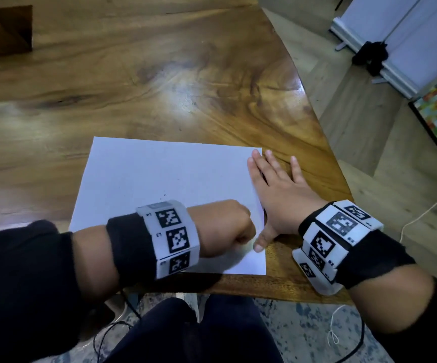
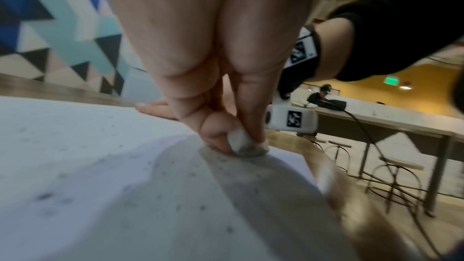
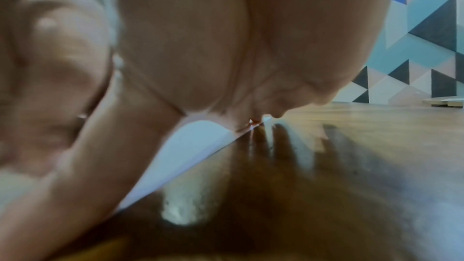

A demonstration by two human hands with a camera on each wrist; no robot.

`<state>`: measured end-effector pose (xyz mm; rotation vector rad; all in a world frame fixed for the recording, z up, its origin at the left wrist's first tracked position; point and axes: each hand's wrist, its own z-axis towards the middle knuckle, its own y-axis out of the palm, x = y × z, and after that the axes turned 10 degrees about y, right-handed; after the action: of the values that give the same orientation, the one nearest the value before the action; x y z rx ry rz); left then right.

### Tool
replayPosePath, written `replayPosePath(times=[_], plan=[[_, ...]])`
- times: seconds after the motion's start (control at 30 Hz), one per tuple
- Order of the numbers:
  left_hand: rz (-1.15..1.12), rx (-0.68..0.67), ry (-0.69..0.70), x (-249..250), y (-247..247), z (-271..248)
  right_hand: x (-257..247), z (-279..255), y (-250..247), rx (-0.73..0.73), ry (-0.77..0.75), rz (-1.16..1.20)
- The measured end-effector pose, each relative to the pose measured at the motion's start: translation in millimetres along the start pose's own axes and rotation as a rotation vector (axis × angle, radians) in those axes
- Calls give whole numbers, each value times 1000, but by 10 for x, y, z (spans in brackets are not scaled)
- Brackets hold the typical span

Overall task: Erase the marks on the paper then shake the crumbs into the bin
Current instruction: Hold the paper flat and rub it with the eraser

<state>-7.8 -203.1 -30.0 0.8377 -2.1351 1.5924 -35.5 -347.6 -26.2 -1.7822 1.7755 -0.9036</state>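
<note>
we are erasing: our left hand is curled tight, thumb and fingers pinching a small white eraser whose grey, dirtied edge is pressing on the paper near its right, near corner. our right hand is lying flat with fingers spread and holding nothing, straddling the paper's right edge, part on the sheet and part on the wooden table.

to do this well, we are judging that the flat hand should be bearing down firmly close to the rubbing spot, so the sheet is not creasing or sliding, and that the strokes should be running short and away from the pinning hand, not toward the free edge. a few faint marks are showing just beyond the left wrist, so we are judging the erasing unfinished. dark crumbs are lying scattered over the sheet.

as for containers, we are seeing no bin in any view, so we cannot tell where it is or what it is holding.
</note>
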Motion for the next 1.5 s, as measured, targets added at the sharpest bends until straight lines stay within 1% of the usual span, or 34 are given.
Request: replayPosePath(times=[0.03,0.1,0.13,0.2,0.27,0.3,0.37,0.4,0.43,0.47,0.57,0.6,0.63,0.7,0.73,0.77,0.8,0.83,0.9,0.93,0.97,1.03,1.07,1.17,1.23,1.27,1.33,1.4,1.43,1.5], plan=[[0,-32,1,-2,2,-18,-5,-2,-3,-1,0,-3],[19,-43,-16,-11,-77,30,-11,0,-7,-3,4,-9],[39,-18,-29,-28,-132,86,-10,3,-10,-5,6,-13],[51,74,-65,-61,-223,156,-13,5,-13,-11,11,-16],[37,125,-48,-104,-210,120,-17,10,-12,-7,14,-25],[33,99,-28,-115,-174,67,-17,11,-12,-6,14,-31],[11,-6,-3,-119,-97,-41,-16,17,-7,-1,16,-36],[0,-39,4,-113,-86,-73,-18,16,-5,5,15,-40],[-3,-39,5,-114,-97,-81,-20,16,-1,11,14,-45],[0,-11,0,-133,-112,-62,-22,14,4,14,13,-48],[25,134,-46,-156,-136,3,-20,18,11,17,13,-49],[21,129,-49,-154,-115,0,-16,21,10,19,13,-49],[-7,90,-42,-143,-89,-23,-13,23,8,20,13,-49],[-107,-31,-30,-111,-53,-113,-9,22,8,19,12,-47],[-134,-58,-31,-122,-68,-154,-8,22,9,22,11,-48],[-130,-30,-47,-166,-106,-179,-6,22,9,26,10,-46],[-113,49,-88,-235,-169,-190,-3,19,5,28,6,-39],[-120,171,-165,-325,-252,-199,0,17,-6,30,3,-21],[-234,453,-344,-522,-428,-193,-1,19,-44,45,7,32],[-294,564,-417,-606,-490,-182,-9,26,-64,71,18,58],[-328,632,-478,-662,-530,-159,-22,38,-80,114,34,81],[-318,661,-549,-699,-548,-83,-43,66,-86,201,62,114],[-291,666,-569,-689,-545,-36,-49,78,-77,219,69,130],[-215,706,-605,-656,-551,89,-37,91,-55,215,73,148],[-135,704,-582,-632,-544,127,-27,95,-54,218,81,133],[-113,673,-545,-615,-532,130,-29,95,-56,221,85,127],[-114,555,-467,-572,-528,106,-37,97,-59,232,90,114],[-126,468,-440,-574,-581,71,-44,99,-63,247,94,97],[-119,474,-442,-603,-623,62,-47,98,-68,255,95,88],[-94,538,-459,-670,-703,66,-49,105,-69,272,92,79]])
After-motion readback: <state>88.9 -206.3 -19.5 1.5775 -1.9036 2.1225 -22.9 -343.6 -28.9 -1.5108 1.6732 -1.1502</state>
